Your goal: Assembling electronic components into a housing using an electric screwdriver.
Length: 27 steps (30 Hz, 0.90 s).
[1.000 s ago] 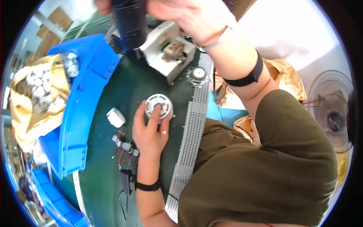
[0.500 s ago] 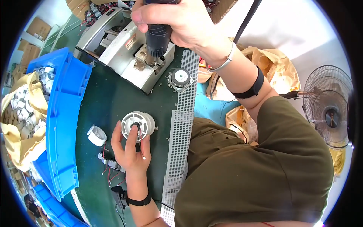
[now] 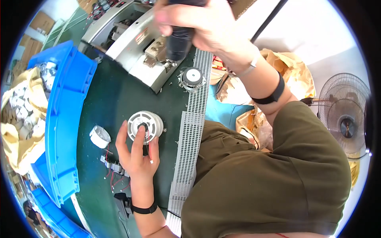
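My left hand (image 3: 137, 158) grips a white round plastic housing (image 3: 157, 123) that stands on the green table. One fingertip presses on a small black part (image 3: 143, 127) at the middle of its spoked face. Red and black wires with a white plug hang from that part. My right hand (image 3: 198, 27), blurred by motion, is closed around a black power screwdriver (image 3: 179, 41), tip down over the front end of a grey metal machine (image 3: 129, 51). The tool's upper end is cut off by the frame edge.
A round motor-like part with a white top (image 3: 193, 77) sits by the perforated metal strip (image 3: 186, 146). A white ring (image 3: 100, 137) and several small wired motors (image 3: 115, 167) lie left of my left hand. Blue bins (image 3: 63, 131) line the far left; a fan (image 3: 345, 119) stands right.
My right hand and the screwdriver have shifted slightly right and up in the picture. The whole view has moved a little. My left hand keeps its grip on the housing.
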### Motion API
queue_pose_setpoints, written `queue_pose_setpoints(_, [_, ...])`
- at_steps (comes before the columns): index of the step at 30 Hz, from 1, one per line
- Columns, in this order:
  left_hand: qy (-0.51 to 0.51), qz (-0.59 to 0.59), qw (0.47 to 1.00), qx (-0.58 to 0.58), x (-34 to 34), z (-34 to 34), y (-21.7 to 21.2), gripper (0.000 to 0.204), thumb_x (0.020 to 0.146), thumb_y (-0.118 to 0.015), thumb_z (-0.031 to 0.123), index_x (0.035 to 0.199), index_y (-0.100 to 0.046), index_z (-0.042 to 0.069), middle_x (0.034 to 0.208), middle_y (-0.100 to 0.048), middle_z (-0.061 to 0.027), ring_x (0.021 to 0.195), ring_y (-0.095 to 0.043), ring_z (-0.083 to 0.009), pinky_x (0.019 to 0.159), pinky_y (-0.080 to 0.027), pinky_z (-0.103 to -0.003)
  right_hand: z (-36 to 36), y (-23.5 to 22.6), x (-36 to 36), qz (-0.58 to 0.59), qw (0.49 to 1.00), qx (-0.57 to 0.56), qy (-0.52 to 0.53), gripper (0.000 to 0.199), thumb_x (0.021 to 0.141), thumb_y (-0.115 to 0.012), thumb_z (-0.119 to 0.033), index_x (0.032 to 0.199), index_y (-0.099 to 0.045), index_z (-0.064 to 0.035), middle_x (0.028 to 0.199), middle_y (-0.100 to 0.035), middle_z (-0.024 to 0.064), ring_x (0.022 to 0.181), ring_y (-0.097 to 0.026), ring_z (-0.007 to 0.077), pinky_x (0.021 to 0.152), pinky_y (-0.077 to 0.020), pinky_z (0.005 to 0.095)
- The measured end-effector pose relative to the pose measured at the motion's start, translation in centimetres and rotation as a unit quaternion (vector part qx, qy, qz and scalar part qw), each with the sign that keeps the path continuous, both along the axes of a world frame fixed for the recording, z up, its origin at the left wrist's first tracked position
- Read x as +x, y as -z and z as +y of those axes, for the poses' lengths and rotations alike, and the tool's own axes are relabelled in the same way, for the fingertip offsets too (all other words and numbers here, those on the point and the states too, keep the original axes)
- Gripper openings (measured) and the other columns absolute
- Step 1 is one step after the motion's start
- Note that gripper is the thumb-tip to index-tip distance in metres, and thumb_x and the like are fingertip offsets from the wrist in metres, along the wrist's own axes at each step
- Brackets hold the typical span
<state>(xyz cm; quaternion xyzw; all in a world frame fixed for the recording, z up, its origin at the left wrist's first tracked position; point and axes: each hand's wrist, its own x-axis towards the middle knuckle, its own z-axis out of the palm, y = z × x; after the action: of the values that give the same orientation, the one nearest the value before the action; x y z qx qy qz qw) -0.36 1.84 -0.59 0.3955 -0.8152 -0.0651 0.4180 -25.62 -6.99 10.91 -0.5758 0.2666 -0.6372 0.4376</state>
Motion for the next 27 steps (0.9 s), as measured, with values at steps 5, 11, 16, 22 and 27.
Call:
queue_pose_setpoints(5, [-0.013,-0.016,1.000,-0.024,-0.8,-0.4,-0.2,0.042,0.062,-0.080,0.013,0.100,-0.063,0.008,0.115,-0.052,-0.0203,0.098,-0.055,-0.0349,0.078,-0.048,-0.038,2.6,-2.4,1.3,-0.126,0.986,0.015,-0.106,0.031,0.075,-0.057,0.007,0.105,-0.050,0.0041,0.069,-0.059,0.0087,0.058,-0.057,0.0169,0.052,-0.0458,0.0270])
queue_pose_setpoints(11, [-0.024,-0.011,0.999,-0.028,-1.0,-0.1,-0.2,0.042,0.061,-0.079,0.013,0.099,-0.062,0.008,0.112,-0.053,-0.0194,0.094,-0.055,-0.0330,0.076,-0.047,-0.039,2.7,-2.6,6.7,-0.085,0.980,-0.075,-0.162,0.017,0.069,-0.068,0.000,0.080,-0.056,-0.0035,0.069,-0.055,-0.0020,0.062,-0.049,0.0060,0.056,-0.0386,0.0224])
queue_pose_setpoints(16, [-0.015,-0.004,0.999,-0.046,-1.0,-0.3,-0.2,0.041,0.061,-0.079,0.013,0.098,-0.060,0.008,0.110,-0.053,-0.0185,0.088,-0.055,-0.0310,0.070,-0.046,-0.038,4.1,-3.7,8.6,0.214,0.968,-0.132,0.020,0.013,0.070,-0.067,0.000,0.076,-0.056,-0.0029,0.067,-0.057,-0.0012,0.061,-0.050,0.0062,0.054,-0.0390,0.0226])
queue_pose_setpoints(22, [-0.014,-0.001,0.999,-0.048,-1.2,-0.3,-0.4,0.042,0.062,-0.078,0.013,0.099,-0.060,0.009,0.108,-0.053,-0.0173,0.086,-0.055,-0.0302,0.068,-0.045,-0.037,2.6,-2.0,8.2,-0.024,0.986,-0.017,-0.165,0.010,0.070,-0.066,0.001,0.074,-0.057,-0.0021,0.066,-0.058,-0.0005,0.059,-0.052,0.0068,0.052,-0.0392,0.0228])
queue_pose_setpoints(27, [-0.020,-0.002,0.999,-0.042,-1.1,-0.2,-0.2,0.042,0.062,-0.078,0.013,0.099,-0.060,0.009,0.108,-0.053,-0.0169,0.085,-0.055,-0.0303,0.068,-0.046,-0.037,2.4,-1.6,8.3,0.015,0.990,-0.022,-0.140,0.010,0.070,-0.065,0.002,0.071,-0.056,-0.0020,0.065,-0.057,-0.0009,0.058,-0.051,0.0058,0.051,-0.0384,0.0228])
